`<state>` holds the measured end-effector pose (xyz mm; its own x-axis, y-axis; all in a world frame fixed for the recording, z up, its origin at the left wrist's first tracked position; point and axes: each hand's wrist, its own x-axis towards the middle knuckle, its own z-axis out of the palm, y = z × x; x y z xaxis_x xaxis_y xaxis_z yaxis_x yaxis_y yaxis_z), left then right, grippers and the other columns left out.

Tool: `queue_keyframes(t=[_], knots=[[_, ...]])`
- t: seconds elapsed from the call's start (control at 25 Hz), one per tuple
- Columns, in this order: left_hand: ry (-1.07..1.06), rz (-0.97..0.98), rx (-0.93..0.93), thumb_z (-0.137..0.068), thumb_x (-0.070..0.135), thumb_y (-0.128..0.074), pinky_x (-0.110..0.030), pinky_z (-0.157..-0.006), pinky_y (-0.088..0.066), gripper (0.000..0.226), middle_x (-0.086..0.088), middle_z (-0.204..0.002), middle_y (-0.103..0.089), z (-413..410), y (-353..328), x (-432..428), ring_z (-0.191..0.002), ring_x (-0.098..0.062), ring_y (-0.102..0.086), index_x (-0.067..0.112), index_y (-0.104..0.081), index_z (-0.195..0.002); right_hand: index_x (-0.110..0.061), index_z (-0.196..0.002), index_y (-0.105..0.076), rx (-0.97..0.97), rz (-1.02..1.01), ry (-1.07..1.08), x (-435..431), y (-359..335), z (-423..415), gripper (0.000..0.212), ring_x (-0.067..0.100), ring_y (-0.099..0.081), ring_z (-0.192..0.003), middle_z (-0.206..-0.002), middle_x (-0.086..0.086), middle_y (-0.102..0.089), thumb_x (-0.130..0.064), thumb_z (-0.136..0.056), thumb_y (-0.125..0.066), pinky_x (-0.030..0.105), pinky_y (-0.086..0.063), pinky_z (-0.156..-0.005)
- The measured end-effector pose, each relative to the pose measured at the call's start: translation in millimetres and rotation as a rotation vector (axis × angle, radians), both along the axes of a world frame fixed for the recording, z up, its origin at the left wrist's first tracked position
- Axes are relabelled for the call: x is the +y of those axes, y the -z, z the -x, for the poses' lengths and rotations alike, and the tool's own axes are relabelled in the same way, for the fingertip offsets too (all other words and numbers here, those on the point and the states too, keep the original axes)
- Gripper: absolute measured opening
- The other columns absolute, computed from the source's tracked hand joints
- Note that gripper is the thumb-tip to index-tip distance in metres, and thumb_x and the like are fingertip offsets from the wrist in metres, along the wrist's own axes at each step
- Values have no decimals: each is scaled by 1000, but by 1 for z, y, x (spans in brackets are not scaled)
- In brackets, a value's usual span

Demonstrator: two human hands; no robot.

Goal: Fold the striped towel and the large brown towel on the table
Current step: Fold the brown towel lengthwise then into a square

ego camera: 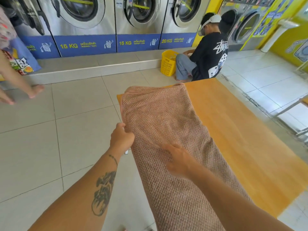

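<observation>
One brown towel, one table, two hands, one yellow basket, perhaps six washers

The brown towel is matt cloth with a coarse, nubbly weave. The worktop under it looks like smooth orange wood with a soft sheen. At nine o'clock lie smooth grey floor tiles; at twelve, brushed-metal washing machines and a yellow perforated plastic basket

l hand pinches brown towel edge, r hand flat on it.
</observation>
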<state>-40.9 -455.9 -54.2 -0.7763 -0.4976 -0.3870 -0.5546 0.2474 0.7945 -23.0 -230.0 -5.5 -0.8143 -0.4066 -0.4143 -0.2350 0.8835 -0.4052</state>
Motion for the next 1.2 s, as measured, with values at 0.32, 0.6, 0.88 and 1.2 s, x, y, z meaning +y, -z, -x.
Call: queue_keyframes(t=[0.32,0.6,0.88,1.2], knots=[[64,-149,-100,-96,23,-52,-43,-108,-43,65,-4,-146,-49,-175,1,137,-129,-26,-51,31,-26,-155,-38,-140,-46,-57,164,-104,134,1,-79,53,20,-38,-137,-145,-7,-43,-21,-90,-53,43,-38,-112],[156,558,-21,-98,24,-46,-48,-113,-33,56,-9,-156,-23,-324,25,279,-138,-29,-32,29,-31,-152,-41,-153,-21,71,-174,-356,263,12,-149,86,24,3,-152,-163,-5,-12,-26,-76,-57,56,-4,-121],[635,910,-97,-70,39,-72,-55,-117,-8,99,-11,-160,-18,-359,33,326,-148,-30,-12,26,-23,-155,-37,-151,22,311,-441,-505,300,35,-174,117,38,14,-149,-164,6,17,-34,-76,-67,67,-14,-114],[650,1084,-60,-56,6,-82,-64,-102,-41,99,-25,-141,-47,-350,39,323,-130,-42,-47,16,-44,-147,-26,-154,-13,532,-509,-580,299,57,-163,107,44,-38,-123,-146,19,-32,-29,-69,-78,54,-44,-92]])
